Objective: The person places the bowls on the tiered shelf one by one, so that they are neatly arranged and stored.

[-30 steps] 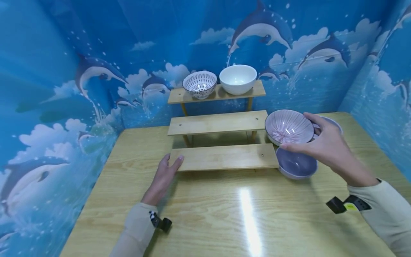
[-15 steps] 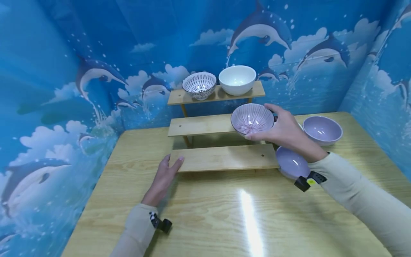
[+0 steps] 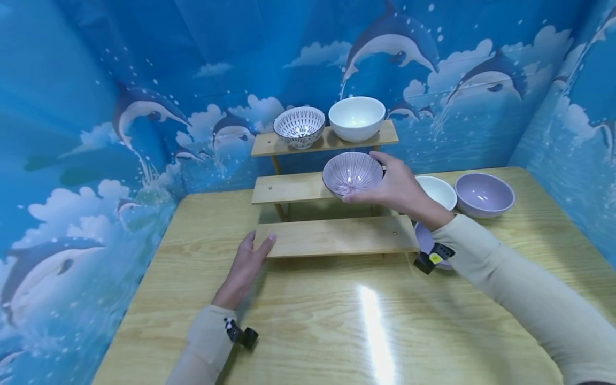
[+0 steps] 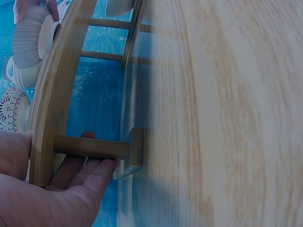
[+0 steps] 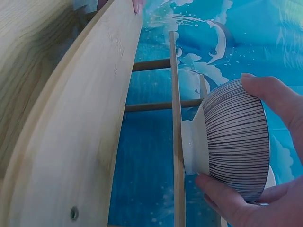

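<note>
My right hand grips a purple striped bowl by its side, thumb and fingers at opposite edges of the rim. The bowl is upright over the middle board of a three-tier wooden stand. In the right wrist view, the foot of the striped bowl is at the board's surface; whether it bears its weight there I cannot tell. At the stand's left end, my left hand holds the lowest board, thumb on top. The left wrist view has the fingers beneath it, by a short post.
On the top board stand a patterned bowl and a white bowl. Right of the stand are another white bowl, a purple bowl and a second purple bowl, partly covered by the right wrist. Dolphin-printed curtains enclose the table.
My right hand has carried the striped bowl leftward from beside the stand to over the middle board, uncovering the white bowl at right. The left hand stays in place.
</note>
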{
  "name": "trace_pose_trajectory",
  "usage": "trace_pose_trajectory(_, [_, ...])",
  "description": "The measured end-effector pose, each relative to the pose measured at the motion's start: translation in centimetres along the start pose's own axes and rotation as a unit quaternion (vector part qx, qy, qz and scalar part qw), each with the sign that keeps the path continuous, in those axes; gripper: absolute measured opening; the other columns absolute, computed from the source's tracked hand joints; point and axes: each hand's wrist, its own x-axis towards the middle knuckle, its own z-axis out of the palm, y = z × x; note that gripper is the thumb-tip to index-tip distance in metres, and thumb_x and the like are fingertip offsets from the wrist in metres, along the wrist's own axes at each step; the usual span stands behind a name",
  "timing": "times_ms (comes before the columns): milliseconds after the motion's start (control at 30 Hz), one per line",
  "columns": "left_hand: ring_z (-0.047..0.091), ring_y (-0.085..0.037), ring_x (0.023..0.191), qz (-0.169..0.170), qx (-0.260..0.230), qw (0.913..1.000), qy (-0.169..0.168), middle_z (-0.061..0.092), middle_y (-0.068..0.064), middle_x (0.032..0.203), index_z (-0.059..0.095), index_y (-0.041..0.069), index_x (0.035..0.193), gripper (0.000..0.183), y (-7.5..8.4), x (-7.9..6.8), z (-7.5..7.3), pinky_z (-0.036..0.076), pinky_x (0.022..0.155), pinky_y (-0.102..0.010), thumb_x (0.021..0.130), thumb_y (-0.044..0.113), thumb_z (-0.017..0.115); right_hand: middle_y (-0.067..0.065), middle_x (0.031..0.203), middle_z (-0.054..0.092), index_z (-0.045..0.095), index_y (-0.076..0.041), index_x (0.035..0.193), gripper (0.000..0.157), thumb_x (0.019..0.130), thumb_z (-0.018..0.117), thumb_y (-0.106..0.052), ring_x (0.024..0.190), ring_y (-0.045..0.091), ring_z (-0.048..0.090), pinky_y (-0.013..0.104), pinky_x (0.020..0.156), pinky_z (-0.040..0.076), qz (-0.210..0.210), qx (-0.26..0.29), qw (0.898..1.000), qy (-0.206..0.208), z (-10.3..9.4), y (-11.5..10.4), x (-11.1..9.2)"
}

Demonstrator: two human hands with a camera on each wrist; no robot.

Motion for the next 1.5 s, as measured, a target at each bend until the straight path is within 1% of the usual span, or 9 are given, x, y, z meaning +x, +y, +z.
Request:
trace_pose_trajectory(267, [0.007, -0.038, 0.154, 0.006, 0.003, 1.0000, -0.003, 0.006, -0.018, 0.168, 0.008, 0.006, 0.163, 0.101, 0.1, 0.0, -0.1, 0.012, 0.123, -0.058, 0.095, 0.064, 0.056, 0.020, 0.147, 0.048, 0.033, -0.001, 0.156, 0.121, 0.064, 0.095, -0.048, 0.128, 0.034, 0.052, 0.052, 0.105, 0.049, -0.014, 0.004, 1.000, -0.007, 1.8, -0.9, 1.4])
trace_pose_trajectory(500, [0.009, -0.038, 0.154, 0.011, -0.006, 0.9999, -0.007, 0.005, -0.018, 0.168, 0.007, 0.006, 0.163, 0.099, -0.1, -0.2, -0.1, 0.015, 0.123, -0.056, 0.097, 0.062, 0.056, 0.018, 0.145, 0.051, 0.033, -0.001, 0.155, 0.119, 0.064, 0.094, -0.047, 0.126, 0.031, 0.054, 0.049, 0.105, 0.050, -0.030, 0.012, 0.999, -0.014, 3.4, -1.7, 2.2])
trace_pose_trajectory(733, [0.008, -0.039, 0.153, 0.013, -0.002, 0.9999, -0.006, 0.005, -0.020, 0.168, 0.006, 0.005, 0.162, 0.097, -0.1, -0.2, -0.2, 0.013, 0.123, -0.057, 0.098, 0.059, 0.055, 0.019, 0.148, 0.048, 0.032, -0.001, 0.156, 0.119, 0.066, 0.094, -0.045, 0.130, 0.031, 0.051, 0.048, 0.109, 0.047, -0.035, 0.022, 0.999, -0.023, 4.5, -2.4, 2.9])
trace_pose_trajectory(933, [0.009, -0.039, 0.153, 0.015, -0.003, 0.9998, -0.008, 0.006, -0.021, 0.168, 0.006, 0.005, 0.162, 0.097, -0.2, -0.2, -0.1, 0.015, 0.123, -0.056, 0.098, 0.059, 0.055, 0.020, 0.153, 0.044, 0.028, 0.000, 0.158, 0.121, 0.066, 0.094, -0.046, 0.135, 0.033, 0.048, 0.048, 0.112, 0.043, -0.039, 0.026, 0.999, -0.029, 5.5, -2.9, 3.5])
trace_pose_trajectory(1033, [0.010, -0.039, 0.153, 0.016, -0.002, 0.9998, -0.009, 0.006, -0.021, 0.168, 0.007, 0.005, 0.162, 0.098, -0.2, -0.1, -0.1, 0.016, 0.123, -0.056, 0.098, 0.061, 0.055, 0.020, 0.153, 0.044, 0.027, -0.001, 0.158, 0.121, 0.067, 0.094, -0.045, 0.135, 0.032, 0.048, 0.047, 0.112, 0.044, -0.046, 0.033, 0.998, -0.032, 5.8, -3.0, 3.7])
trace_pose_trajectory(1200, [0.010, -0.038, 0.153, 0.016, 0.002, 0.9999, -0.004, 0.007, -0.019, 0.168, 0.008, 0.006, 0.163, 0.100, -0.2, -0.2, 0.0, 0.016, 0.124, -0.055, 0.096, 0.064, 0.055, 0.017, 0.147, 0.049, 0.029, -0.001, 0.157, 0.118, 0.068, 0.095, -0.041, 0.129, 0.030, 0.053, 0.045, 0.108, 0.047, -0.062, 0.052, 0.996, -0.038, 6.1, -3.2, 3.8])
trace_pose_trajectory(1333, [0.010, -0.038, 0.153, 0.014, 0.003, 0.9999, 0.000, 0.007, -0.020, 0.168, 0.008, 0.005, 0.162, 0.100, -0.2, -0.2, 0.0, 0.016, 0.124, -0.055, 0.097, 0.063, 0.055, 0.015, 0.145, 0.051, 0.032, -0.003, 0.156, 0.116, 0.067, 0.095, -0.042, 0.128, 0.028, 0.054, 0.044, 0.109, 0.047, -0.066, 0.056, 0.995, -0.040, 6.2, -3.2, 3.8])
trace_pose_trajectory(1400, [0.010, -0.038, 0.153, 0.011, 0.002, 0.9999, 0.000, 0.007, -0.020, 0.168, 0.008, 0.006, 0.163, 0.100, -0.2, -0.2, 0.0, 0.016, 0.124, -0.055, 0.096, 0.063, 0.055, 0.015, 0.149, 0.049, 0.031, -0.004, 0.157, 0.117, 0.067, 0.094, -0.045, 0.133, 0.029, 0.051, 0.045, 0.111, 0.045, -0.059, 0.045, 0.997, -0.037, 6.1, -3.2, 3.6])
trace_pose_trajectory(1500, [0.011, -0.039, 0.153, 0.012, 0.003, 0.9999, -0.004, 0.006, -0.021, 0.168, 0.007, 0.005, 0.163, 0.101, -0.2, -0.2, -0.1, 0.016, 0.123, -0.055, 0.096, 0.064, 0.055, 0.016, 0.158, 0.039, 0.027, -0.005, 0.159, 0.123, 0.066, 0.094, -0.049, 0.139, 0.031, 0.046, 0.047, 0.113, 0.043, -0.040, 0.027, 0.998, -0.035, 5.5, -3.3, 3.1])
